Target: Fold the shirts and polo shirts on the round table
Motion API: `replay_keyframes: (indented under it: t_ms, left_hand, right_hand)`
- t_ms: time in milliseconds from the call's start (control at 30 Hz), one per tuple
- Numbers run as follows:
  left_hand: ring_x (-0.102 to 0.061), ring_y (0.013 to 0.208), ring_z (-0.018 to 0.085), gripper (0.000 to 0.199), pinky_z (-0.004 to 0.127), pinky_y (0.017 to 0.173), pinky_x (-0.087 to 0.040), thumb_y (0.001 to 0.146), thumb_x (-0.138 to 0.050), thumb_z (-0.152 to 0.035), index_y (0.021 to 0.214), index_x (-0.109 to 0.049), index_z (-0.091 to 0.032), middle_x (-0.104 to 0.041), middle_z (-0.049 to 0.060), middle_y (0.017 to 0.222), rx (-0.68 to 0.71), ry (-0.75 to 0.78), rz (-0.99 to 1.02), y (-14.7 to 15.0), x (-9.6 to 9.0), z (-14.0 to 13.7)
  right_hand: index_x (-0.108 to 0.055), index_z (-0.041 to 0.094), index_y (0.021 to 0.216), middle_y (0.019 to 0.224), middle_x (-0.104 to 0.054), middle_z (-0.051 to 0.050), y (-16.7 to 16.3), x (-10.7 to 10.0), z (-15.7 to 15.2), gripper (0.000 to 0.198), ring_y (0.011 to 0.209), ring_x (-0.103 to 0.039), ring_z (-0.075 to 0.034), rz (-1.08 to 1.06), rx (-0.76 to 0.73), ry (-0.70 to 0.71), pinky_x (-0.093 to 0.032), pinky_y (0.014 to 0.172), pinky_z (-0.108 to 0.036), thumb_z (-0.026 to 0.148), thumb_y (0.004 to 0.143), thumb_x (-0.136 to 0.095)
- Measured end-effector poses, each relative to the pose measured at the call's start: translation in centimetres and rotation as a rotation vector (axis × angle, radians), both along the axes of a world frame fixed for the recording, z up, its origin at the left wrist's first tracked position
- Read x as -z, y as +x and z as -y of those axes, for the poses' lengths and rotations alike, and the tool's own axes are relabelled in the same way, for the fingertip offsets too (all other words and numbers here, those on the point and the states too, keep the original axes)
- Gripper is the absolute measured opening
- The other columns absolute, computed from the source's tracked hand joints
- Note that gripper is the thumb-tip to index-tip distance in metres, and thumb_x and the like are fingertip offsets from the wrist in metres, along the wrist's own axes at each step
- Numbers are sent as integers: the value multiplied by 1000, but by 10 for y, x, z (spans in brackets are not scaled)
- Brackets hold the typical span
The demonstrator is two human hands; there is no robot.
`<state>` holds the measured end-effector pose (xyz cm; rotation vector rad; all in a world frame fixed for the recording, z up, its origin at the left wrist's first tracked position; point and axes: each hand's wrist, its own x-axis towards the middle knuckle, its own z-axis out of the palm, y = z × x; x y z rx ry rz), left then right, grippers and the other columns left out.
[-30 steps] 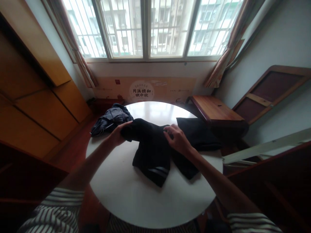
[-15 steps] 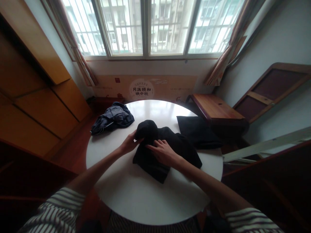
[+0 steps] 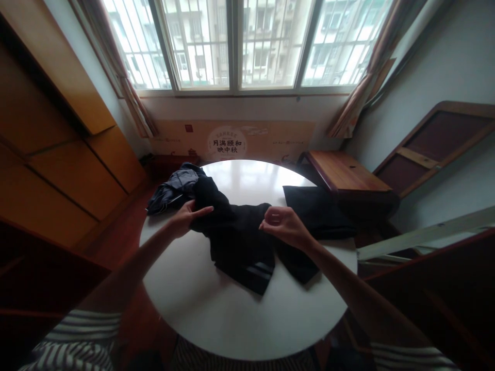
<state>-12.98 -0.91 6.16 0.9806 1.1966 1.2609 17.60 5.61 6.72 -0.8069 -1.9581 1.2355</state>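
Black trousers (image 3: pixel 240 237) lie bunched across the middle of the round white table (image 3: pixel 185 288), their two leg ends pointing toward me. At the upper left of the trousers, my left hand (image 3: pixel 189 214) grips the cloth, thumb on top and fingers underneath. That part is lifted and stands up in a fold. On the right, my right hand (image 3: pixel 282 224) is closed in a pinch on the fabric, and its fingertips partly hide the cloth they hold. Pale stripes of light show on the nearer leg end.
A crumpled dark blue garment (image 3: pixel 176 188) lies at the table's left edge, close to my left hand. Folded black cloth (image 3: pixel 317 211) rests at the right edge. Beyond the table stand a wooden cabinet (image 3: pixel 348 170) and a window wall; wooden cupboards (image 3: pixel 77 170) are on the left.
My left hand has moved left and slightly up, pulling the upper part of the trousers out. My right hand has shifted right and curled into a pinch. The leg ends are now spread apart.
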Motion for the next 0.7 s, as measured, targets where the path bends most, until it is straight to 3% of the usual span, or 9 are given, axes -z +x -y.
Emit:
replay_keyframes:
  t_ms: [100, 167, 233, 300, 400, 500, 600, 700]
  left_hand:
    - [-70, 66, 14, 37, 21, 60, -57, 68, -85, -26, 96, -64, -14, -72, 3, 82, -67, 56, 86, 2, -18, 7]
    - [-70, 70, 15, 32, 20, 64, -58, 73, -82, -28, 95, -63, -14, -73, 4, 85, -73, 116, 135, 17, -21, 10]
    - [-72, 84, 18, 33, 24, 73, -59, 79, -77, -30, 105, -63, -15, -73, 7, 97, 22, 160, 160, 39, -17, 14]
    - [-70, 100, 23, 40, 31, 85, -58, 85, -72, -33, 120, -60, -18, -70, 9, 113, 205, 190, 142, 59, -12, 18]
    - [-60, 120, 27, 47, 38, 101, -50, 91, -65, -33, 135, -53, -23, -61, 11, 133, 395, 270, 20, 75, -5, 24]
    - [-55, 127, 26, 49, 36, 105, -46, 93, -61, -29, 141, -48, -24, -58, 12, 136, 371, 364, -165, 75, 2, 29]
    - [-63, 113, 22, 45, 32, 90, -53, 92, -62, -31, 134, -53, -20, -66, 12, 121, 237, 375, -374, 60, 12, 32]
    - [-66, 76, 16, 30, 25, 64, -52, 88, -64, -41, 104, -67, -16, -70, 6, 86, 211, 255, -601, 34, 26, 33]
  right_hand:
    - [-58, 18, 77, 73, -61, 1, 7, -5, -1, 25, 70, -65, -15, 13, -10, 4, -56, 66, -29, 36, 74, -74]
    - [-63, 19, 102, 95, -64, -4, 2, -1, 4, 43, 82, -66, -17, 48, -79, 33, -57, 73, -32, 40, 69, -80]
    - [-51, 24, 133, 119, -61, -9, -10, 6, 13, 81, 99, -64, -21, 64, -158, 79, -56, 82, -35, 40, 62, -87]
    - [-39, 25, 144, 129, -57, -11, -24, 13, 21, 97, 110, -60, -24, 13, -190, 127, -52, 91, -37, 38, 61, -88]
    - [-52, 20, 134, 115, -64, -7, -40, 19, 25, 65, 104, -62, -23, -136, -122, 118, -50, 92, -35, 35, 76, -78]
    - [-67, 16, 109, 91, -67, -3, -40, 20, 20, 35, 82, -63, -18, -199, -119, -36, -51, 74, -29, 39, 82, -71]
    - [-71, 16, 92, 74, -64, 0, -30, 18, 13, 31, 65, -59, -13, -203, -144, -193, -47, 58, -24, 45, 81, -72]
    - [-72, 17, 94, 72, -67, 1, -19, 14, 3, 34, 61, -60, -13, -282, -24, -334, -47, 54, -23, 48, 80, -72]
